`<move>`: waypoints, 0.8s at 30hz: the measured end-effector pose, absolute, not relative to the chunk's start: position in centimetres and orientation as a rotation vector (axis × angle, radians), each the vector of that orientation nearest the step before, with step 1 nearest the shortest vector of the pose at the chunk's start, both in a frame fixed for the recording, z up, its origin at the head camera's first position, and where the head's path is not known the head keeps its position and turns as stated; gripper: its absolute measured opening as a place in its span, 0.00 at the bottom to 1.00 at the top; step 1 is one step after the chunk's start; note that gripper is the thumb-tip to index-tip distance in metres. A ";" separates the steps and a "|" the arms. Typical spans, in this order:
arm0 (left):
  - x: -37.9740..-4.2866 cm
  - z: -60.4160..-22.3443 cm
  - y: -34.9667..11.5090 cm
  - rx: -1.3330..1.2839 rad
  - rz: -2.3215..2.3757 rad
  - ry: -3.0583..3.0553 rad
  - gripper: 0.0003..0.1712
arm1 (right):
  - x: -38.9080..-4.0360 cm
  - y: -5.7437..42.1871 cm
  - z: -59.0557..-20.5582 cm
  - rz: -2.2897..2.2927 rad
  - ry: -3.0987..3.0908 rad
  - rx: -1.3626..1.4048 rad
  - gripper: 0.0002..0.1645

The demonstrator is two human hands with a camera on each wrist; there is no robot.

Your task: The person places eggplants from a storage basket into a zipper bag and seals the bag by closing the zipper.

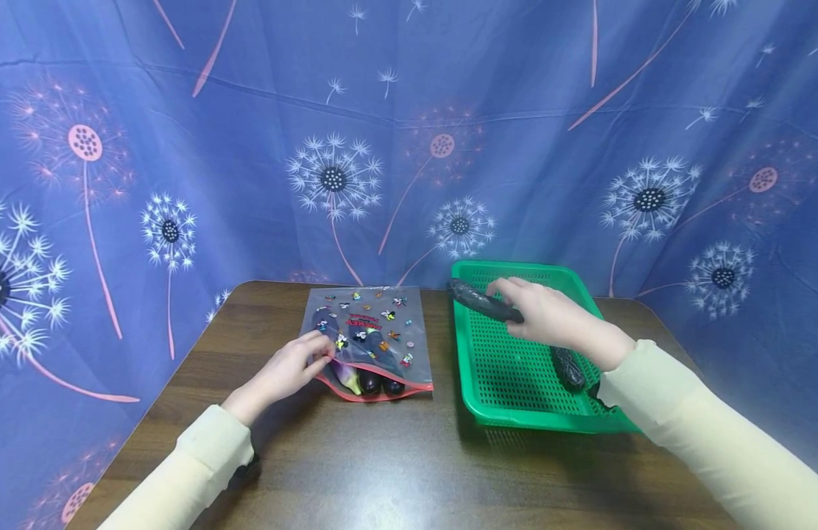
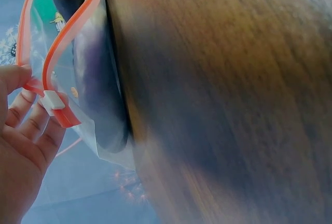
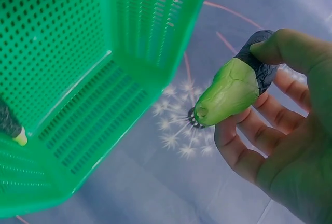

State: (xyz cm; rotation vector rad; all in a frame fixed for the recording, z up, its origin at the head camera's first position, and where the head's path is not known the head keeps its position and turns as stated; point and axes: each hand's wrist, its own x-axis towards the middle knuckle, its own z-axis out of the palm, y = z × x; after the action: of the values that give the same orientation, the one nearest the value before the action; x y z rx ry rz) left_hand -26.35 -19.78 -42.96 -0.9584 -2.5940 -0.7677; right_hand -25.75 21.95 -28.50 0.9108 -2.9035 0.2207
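Observation:
My left hand (image 1: 292,366) pinches the left end of the red zip edge on a clear printed zip bag (image 1: 409,331), beside its white slider (image 2: 53,100). The bag lies flat with its mouth parted toward me. Inside are a purple eggplant (image 1: 347,377) with a pale green end and dark rounded vegetables (image 1: 370,382). Held over the left side of a green basket (image 1: 534,421), a long, dark, wrinkled vegetable (image 1: 473,299) is gripped by my right hand (image 1: 544,313). Its light green end (image 3: 228,92) points out of the fingers in the right wrist view.
Another dark, bumpy vegetable (image 1: 568,368) lies in the basket, with a dark thing partly behind the right sleeve. Bag and basket stand side by side on a brown wooden table (image 1: 382,471). A blue dandelion-print cloth (image 1: 395,96) hangs behind.

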 end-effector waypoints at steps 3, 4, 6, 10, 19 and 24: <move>-26.3 -42.8 -19.8 -0.958 -0.773 -2.599 0.07 | -25.2 21.5 -28.6 0.262 -2.900 0.907 0.30; -26.3 -42.8 -19.8 -0.960 -0.774 -2.602 0.06 | -25.0 21.4 -28.6 0.274 -2.898 0.905 0.30; -26.2 -42.7 -19.8 -0.962 -0.772 -2.607 0.06 | -24.5 21.1 -28.8 0.292 -2.887 0.903 0.30; -26.1 -42.6 -19.9 -0.963 -0.768 -2.604 0.05 | -23.7 20.5 -29.1 0.313 -2.848 0.893 0.30; -26.2 -42.6 -19.9 -0.950 -0.778 -2.576 0.08 | -22.4 18.8 -29.2 0.391 -2.816 0.883 0.30; -26.2 -42.7 -19.9 -0.939 -0.767 -2.576 0.09 | -21.5 17.6 -29.5 0.439 -2.789 0.906 0.30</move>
State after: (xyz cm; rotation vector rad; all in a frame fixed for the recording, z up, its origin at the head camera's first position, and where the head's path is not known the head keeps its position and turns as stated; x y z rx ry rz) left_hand -26.20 -19.87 -42.74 -0.9387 -2.5763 -0.7670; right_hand -21.50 17.57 -29.48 0.9063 -2.7888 0.4387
